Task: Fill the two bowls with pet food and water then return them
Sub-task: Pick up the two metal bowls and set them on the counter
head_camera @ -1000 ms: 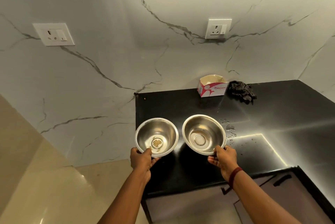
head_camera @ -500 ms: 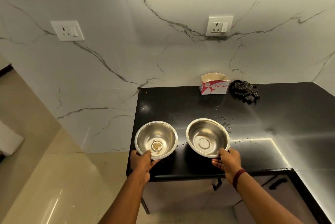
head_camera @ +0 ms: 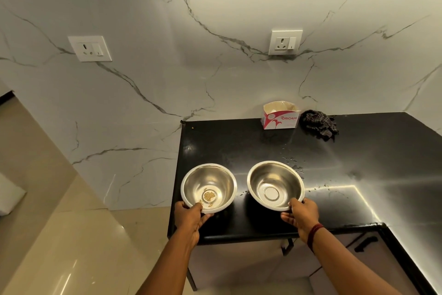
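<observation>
Two steel bowls are held over the front left part of the black counter [head_camera: 358, 199]. My left hand [head_camera: 190, 215] grips the near rim of the left bowl [head_camera: 208, 187], which has a small heap of brown pet food at its bottom. My right hand [head_camera: 301, 214] grips the near rim of the right bowl [head_camera: 275, 184]; its inside is shiny, and I cannot tell whether it holds water. Both bowls sit level and apart from each other.
A small red-and-white carton [head_camera: 280, 115] and a crumpled dark cloth [head_camera: 319, 123] lie at the back of the counter by the marble wall. Water drops [head_camera: 294, 163] dot the counter beyond the right bowl. Beige floor lies to the left; cabinet fronts sit below.
The view has pulled back and risen, so the counter and both bowls sit lower in the picture. My grip on each bowl is unchanged.
</observation>
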